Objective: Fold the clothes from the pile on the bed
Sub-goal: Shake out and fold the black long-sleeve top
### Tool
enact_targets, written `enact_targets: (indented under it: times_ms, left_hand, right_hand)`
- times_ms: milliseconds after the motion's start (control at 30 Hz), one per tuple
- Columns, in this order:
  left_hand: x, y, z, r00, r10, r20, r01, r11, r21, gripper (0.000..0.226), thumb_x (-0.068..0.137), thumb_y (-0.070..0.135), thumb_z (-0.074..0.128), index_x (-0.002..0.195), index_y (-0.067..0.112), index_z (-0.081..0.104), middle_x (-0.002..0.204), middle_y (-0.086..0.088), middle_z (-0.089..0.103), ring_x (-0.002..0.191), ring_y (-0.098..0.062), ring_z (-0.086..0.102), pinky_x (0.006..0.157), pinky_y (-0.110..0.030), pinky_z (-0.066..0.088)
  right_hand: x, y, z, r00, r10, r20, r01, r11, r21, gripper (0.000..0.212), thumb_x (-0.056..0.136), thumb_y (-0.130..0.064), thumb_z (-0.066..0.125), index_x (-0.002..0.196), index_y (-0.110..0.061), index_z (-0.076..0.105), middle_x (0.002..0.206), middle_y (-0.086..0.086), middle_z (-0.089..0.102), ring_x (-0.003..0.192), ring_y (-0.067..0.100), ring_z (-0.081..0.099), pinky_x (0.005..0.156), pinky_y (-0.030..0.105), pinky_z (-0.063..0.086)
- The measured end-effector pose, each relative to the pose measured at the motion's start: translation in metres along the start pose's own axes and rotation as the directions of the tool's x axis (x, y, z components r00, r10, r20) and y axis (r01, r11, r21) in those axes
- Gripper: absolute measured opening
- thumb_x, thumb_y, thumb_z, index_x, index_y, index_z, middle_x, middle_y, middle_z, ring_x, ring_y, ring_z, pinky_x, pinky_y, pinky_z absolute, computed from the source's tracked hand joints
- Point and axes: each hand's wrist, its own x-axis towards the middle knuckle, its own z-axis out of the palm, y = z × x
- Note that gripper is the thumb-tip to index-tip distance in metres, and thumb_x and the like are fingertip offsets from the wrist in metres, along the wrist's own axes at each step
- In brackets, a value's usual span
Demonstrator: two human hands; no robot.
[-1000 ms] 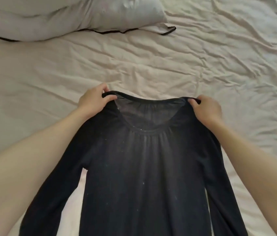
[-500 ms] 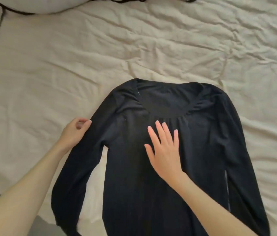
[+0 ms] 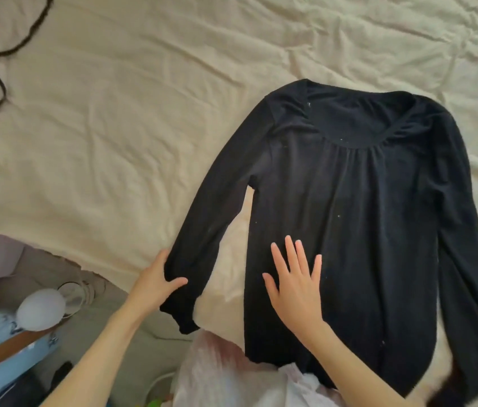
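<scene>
My right hand (image 3: 296, 292) has slid down from the chest to the lower body of the black top (image 3: 358, 224), fingers straight and spread, pressing it flat, while my left hand (image 3: 155, 284) has run down the near sleeve (image 3: 202, 239) and now pinches it just above the cuff. So the spreading looks done and I judge the sleeve fold comes next. Farther off, the neckline (image 3: 358, 133) lies flat on the wrinkled beige sheet (image 3: 108, 136).
</scene>
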Motion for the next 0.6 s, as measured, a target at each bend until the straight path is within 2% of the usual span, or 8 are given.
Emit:
enact_targets:
  times_ms: [67,133,200,267,300,367,433,600]
  left_hand:
    - [-0.011,-0.003,-0.012,0.978,0.081,-0.193,-0.064,0.994,0.093,0.042,0.09,0.016,0.058,0.13,0.017,0.046,0.116,-0.003,0.061,0.103,-0.025,0.058,0.08,-0.037,0.05]
    - [-0.023,-0.006,-0.033,0.917,0.161,-0.364,-0.128,0.985,0.112,0.027,0.09,0.015,0.056,0.117,0.017,0.052,0.097,-0.002,0.063,0.085,-0.024,0.06,0.061,-0.029,0.046]
    - [-0.035,-0.01,-0.054,0.885,0.21,-0.415,-0.182,0.977,0.107,0.019,0.088,0.018,0.059,0.106,0.02,0.052,0.085,0.005,0.058,0.075,-0.018,0.056,0.053,-0.021,0.038]
    - [-0.045,-0.015,-0.067,0.924,0.2,-0.326,-0.18,0.979,0.09,0.018,0.087,0.024,0.063,0.101,0.024,0.052,0.083,0.009,0.057,0.077,-0.015,0.055,0.056,-0.023,0.039]
    - [-0.047,-0.018,-0.072,0.956,0.163,-0.244,-0.153,0.987,0.057,0.018,0.086,0.027,0.065,0.1,0.024,0.053,0.084,0.009,0.058,0.079,-0.015,0.057,0.059,-0.025,0.042]
    - [-0.048,-0.025,-0.081,0.993,0.069,-0.094,-0.077,0.994,-0.08,0.016,0.085,0.026,0.067,0.098,0.021,0.059,0.089,0.005,0.065,0.087,-0.015,0.062,0.07,-0.029,0.047]
    - [-0.046,-0.031,-0.09,0.999,0.049,-0.011,-0.05,0.979,-0.199,0.011,0.086,0.024,0.066,0.095,0.018,0.065,0.091,-0.006,0.07,0.089,-0.02,0.064,0.074,-0.032,0.048]
    - [-0.044,-0.035,-0.101,0.995,0.089,0.047,-0.069,0.94,-0.335,0.009,0.09,0.024,0.06,0.091,0.016,0.063,0.087,-0.002,0.07,0.087,-0.018,0.065,0.07,-0.028,0.049]
  right_hand:
    - [-0.004,-0.02,0.001,0.999,0.04,0.017,-0.041,0.996,0.074,0.058,0.096,-0.042,0.043,0.148,-0.022,0.027,0.157,0.006,0.017,0.146,0.025,0.007,0.114,0.05,-0.004]
    - [-0.006,-0.043,-0.002,0.998,0.057,0.007,-0.058,0.986,0.159,0.055,0.098,-0.04,0.041,0.147,-0.021,0.03,0.157,0.004,0.019,0.147,0.022,0.008,0.115,0.045,-0.003]
    - [-0.009,-0.064,-0.005,0.998,0.059,-0.03,-0.049,0.962,0.269,0.049,0.098,-0.036,0.043,0.143,-0.017,0.039,0.152,0.004,0.032,0.143,0.021,0.022,0.116,0.04,0.009]
    - [-0.009,-0.083,-0.008,0.997,0.077,-0.023,-0.06,0.898,0.436,0.043,0.098,-0.034,0.044,0.137,-0.016,0.046,0.14,0.001,0.047,0.13,0.016,0.041,0.106,0.029,0.03]
    - [-0.008,-0.092,-0.009,0.993,0.108,0.039,-0.111,0.826,0.552,0.042,0.098,-0.035,0.044,0.136,-0.017,0.047,0.133,-0.001,0.052,0.121,0.013,0.048,0.096,0.022,0.037]
    - [-0.001,-0.113,-0.012,0.942,0.165,0.292,-0.334,0.56,0.758,0.039,0.098,-0.038,0.043,0.132,-0.019,0.048,0.122,-0.003,0.058,0.108,0.009,0.055,0.078,0.014,0.042]
    - [0.007,-0.134,-0.01,0.851,0.129,0.509,-0.524,0.273,0.807,0.035,0.098,-0.04,0.043,0.127,-0.02,0.049,0.115,-0.003,0.06,0.102,0.011,0.058,0.075,0.017,0.046]
    - [0.012,-0.182,0.001,0.81,-0.074,0.582,-0.583,0.008,0.812,0.034,0.096,-0.046,0.046,0.119,-0.022,0.05,0.111,-0.004,0.062,0.104,0.01,0.058,0.083,0.024,0.049]
